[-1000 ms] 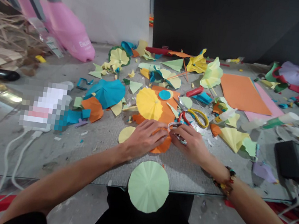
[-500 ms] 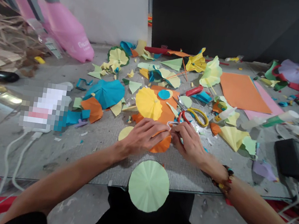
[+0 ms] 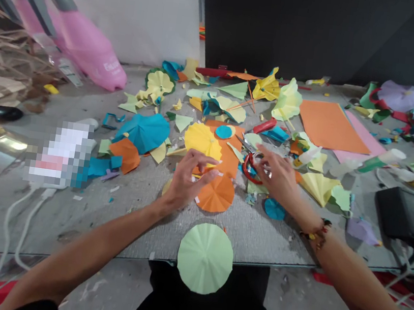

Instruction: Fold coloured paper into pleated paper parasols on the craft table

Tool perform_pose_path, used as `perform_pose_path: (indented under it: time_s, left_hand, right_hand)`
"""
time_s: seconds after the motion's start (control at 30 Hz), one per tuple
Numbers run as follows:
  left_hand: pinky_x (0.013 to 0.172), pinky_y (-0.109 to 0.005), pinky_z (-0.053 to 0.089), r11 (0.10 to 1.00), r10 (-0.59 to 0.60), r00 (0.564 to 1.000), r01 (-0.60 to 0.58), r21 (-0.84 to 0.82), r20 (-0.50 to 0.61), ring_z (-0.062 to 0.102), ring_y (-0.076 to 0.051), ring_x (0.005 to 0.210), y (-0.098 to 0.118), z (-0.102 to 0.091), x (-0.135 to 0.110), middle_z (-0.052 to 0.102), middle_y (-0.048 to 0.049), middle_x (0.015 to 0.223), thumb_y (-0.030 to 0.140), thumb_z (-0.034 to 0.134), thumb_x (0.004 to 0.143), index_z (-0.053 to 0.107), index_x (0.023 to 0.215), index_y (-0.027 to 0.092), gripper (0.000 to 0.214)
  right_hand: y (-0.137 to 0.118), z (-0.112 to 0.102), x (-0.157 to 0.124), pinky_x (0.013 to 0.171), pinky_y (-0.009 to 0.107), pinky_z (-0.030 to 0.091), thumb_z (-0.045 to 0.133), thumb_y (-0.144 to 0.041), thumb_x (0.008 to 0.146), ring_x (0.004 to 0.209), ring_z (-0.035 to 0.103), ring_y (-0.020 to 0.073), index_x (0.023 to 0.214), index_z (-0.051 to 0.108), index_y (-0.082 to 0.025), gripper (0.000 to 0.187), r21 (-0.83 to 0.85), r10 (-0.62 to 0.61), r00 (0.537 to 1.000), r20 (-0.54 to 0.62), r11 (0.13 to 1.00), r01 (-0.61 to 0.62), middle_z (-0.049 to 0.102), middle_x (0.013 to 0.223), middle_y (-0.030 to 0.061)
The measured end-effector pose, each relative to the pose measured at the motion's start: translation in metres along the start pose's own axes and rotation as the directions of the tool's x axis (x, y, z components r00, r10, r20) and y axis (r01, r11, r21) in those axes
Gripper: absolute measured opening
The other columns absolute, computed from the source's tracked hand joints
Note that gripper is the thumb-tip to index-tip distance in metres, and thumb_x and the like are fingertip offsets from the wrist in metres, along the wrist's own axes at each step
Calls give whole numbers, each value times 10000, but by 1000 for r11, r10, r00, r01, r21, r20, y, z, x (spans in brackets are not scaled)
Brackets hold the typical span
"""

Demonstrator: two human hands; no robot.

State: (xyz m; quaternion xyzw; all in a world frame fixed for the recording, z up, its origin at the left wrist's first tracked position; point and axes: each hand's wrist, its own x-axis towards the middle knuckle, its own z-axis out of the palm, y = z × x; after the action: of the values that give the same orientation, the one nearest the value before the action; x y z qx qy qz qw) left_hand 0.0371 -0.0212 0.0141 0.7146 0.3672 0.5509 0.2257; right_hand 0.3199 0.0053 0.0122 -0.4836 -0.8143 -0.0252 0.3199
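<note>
My left hand is over the left edge of a pleated orange paper disc, thumb and forefinger apart. Tiny white bits show by its fingertips; I cannot tell whether they are stuck to the skin. My right hand has its fingers closed about the handles of a pair of scissors, covering the yellow loop while the red one shows. A yellow pleated disc and an orange sheet lie just beyond. Close to my body is a pale green pleated disc. A small blue disc sits below my right hand.
Paper scraps and paper flowers cover the back of the table. A blue pleated disc and a white power bank with cables are on the left. Pink spray bottles stand behind. On the right are orange sheets and a black adapter.
My hands have parted from above the orange disc, uncovering it. The right hand has moved right onto the scissors, whose red handle has turned; the left has opened and shifted slightly left.
</note>
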Motion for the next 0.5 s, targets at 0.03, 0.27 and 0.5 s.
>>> perform_pose_path:
  time_s: [0.03, 0.27, 0.5]
  left_hand:
    - [689, -248, 501, 995, -71, 997, 71, -67, -7, 538, -110, 724, -3, -1, 1, 584, 1, 881, 386, 707, 959, 730, 1046, 252, 161]
    - [552, -270, 408, 813, -333, 897, 429, -394, 290, 409, -126, 581, -1, -1, -8, 439, 29, 635, 486, 541, 1014, 725, 1233, 240, 377]
    - [560, -271, 417, 820, -269, 815, 473, -322, 513, 456, -125, 615, 17, -1, -8, 580, -9, 744, 478, 562, 1007, 681, 1362, 281, 423]
  right_hand:
    - [1, 4, -1, 858, 406, 472, 534, -243, 1028, 915, 675, 248, 1477, 494, -242, 451, -5, -10, 999, 48, 1000, 11, 733, 954, 55]
    - [-22, 0, 1, 948, 491, 508, 693, -357, 951, 1090, 657, 296, 1133, 751, -253, 218, 240, 30, 999, -26, 970, -22, 729, 1123, 104]
    - [-63, -10, 0, 765, 335, 560, 743, -481, 898, 856, 676, 179, 1020, 792, -252, 264, 799, 151, 926, 345, 471, -374, 748, 960, 46]
